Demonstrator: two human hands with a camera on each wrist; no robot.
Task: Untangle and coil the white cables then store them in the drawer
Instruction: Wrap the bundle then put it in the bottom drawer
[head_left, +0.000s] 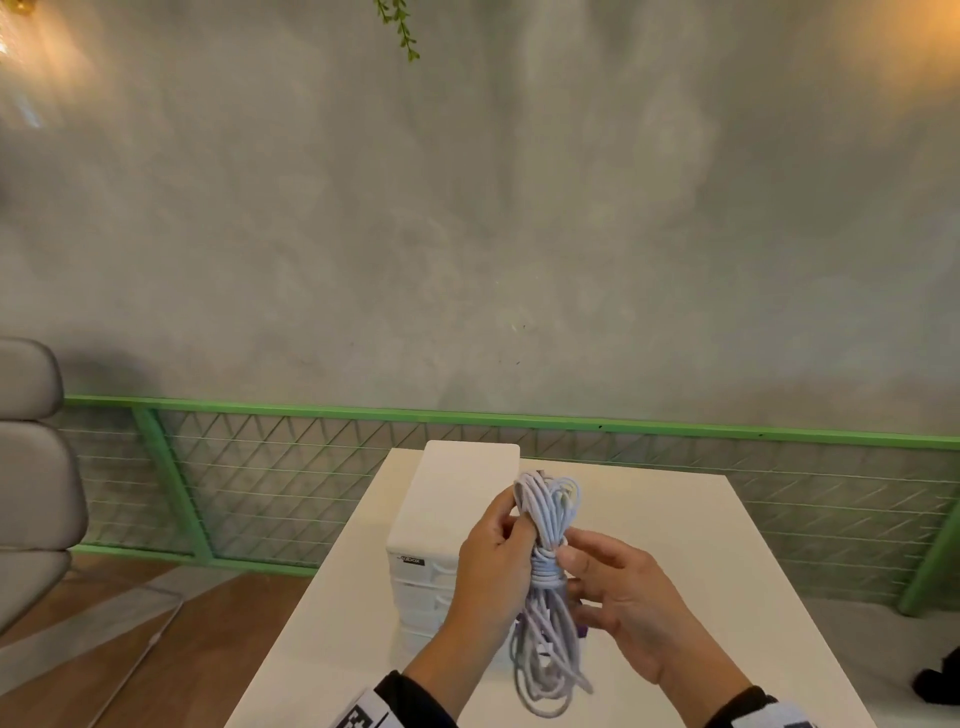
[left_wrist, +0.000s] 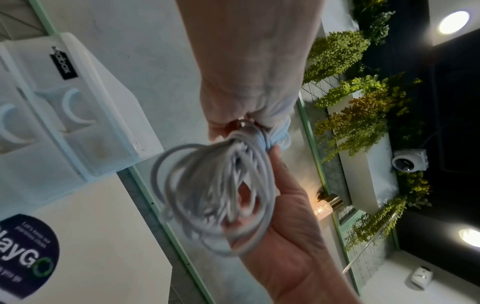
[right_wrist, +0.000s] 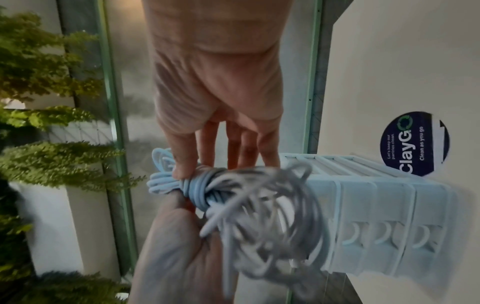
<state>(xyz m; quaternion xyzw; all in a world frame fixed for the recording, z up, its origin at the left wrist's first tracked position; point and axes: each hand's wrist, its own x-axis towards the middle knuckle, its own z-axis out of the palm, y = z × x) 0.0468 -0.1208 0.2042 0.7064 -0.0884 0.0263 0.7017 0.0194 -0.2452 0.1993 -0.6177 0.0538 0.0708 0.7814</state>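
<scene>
A bundle of white cable (head_left: 545, 571) is looped long and wound tight round its middle. I hold it upright above the white table (head_left: 701, 571). My left hand (head_left: 514, 525) grips the upper loops, fingers curled round them. My right hand (head_left: 569, 571) pinches the wound waist, its thumb on the wraps. The lower loops (right_wrist: 272, 226) hang free, and a small purple part shows among them. The white drawer unit (head_left: 457, 519) stands just behind the bundle, its drawers (right_wrist: 389, 226) shut. In the left wrist view the loops (left_wrist: 221, 195) lie across my left hand (left_wrist: 272, 185).
A round dark sticker (right_wrist: 415, 144) lies on the table beside the drawer unit. A green mesh railing (head_left: 311, 467) runs behind the table. A grey chair (head_left: 31, 467) stands at the far left, and a black object (head_left: 940, 686) sits low at the right.
</scene>
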